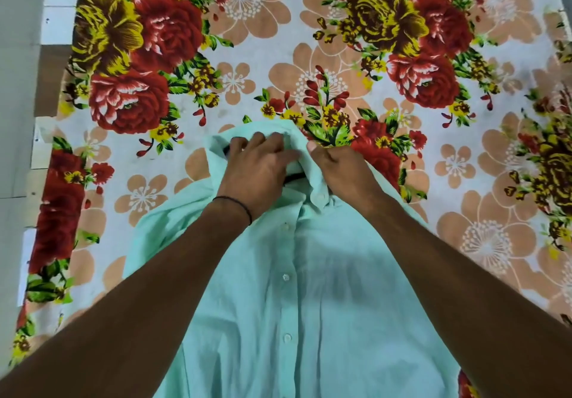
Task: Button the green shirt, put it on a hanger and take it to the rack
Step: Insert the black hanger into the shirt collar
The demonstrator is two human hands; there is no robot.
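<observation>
Spread under everything, a floral sheet (241, 88) with red and yellow roses; pale boards (46, 66) along its left edge.

Left hand (258, 167) knuckles-up on the collar (278, 131) of the green shirt (325, 320), fingers curled down into the cloth and gripping it. Thin dark thread (236, 201) round that wrist. Right hand (342, 167) just beside it, closed in a fist on the collar's other side, thumb tip up, cloth pinched inside.

Fingertips of both hands mostly hidden in the folds. At the hands, two short dark strips (294, 177), largely covered by hand and cloth, with too little showing to name.

Outward from the hands: shirt lying front-up on the sheet, collar away from the person, lower part cut off by the bottom edge of the view, cloth bunched at the left, right side partly covered by the forearm.

Counted: two hands, one shirt, three white placket buttons (285, 277) in view, all fastened, plus one small button (320, 196) on the collar point.
</observation>
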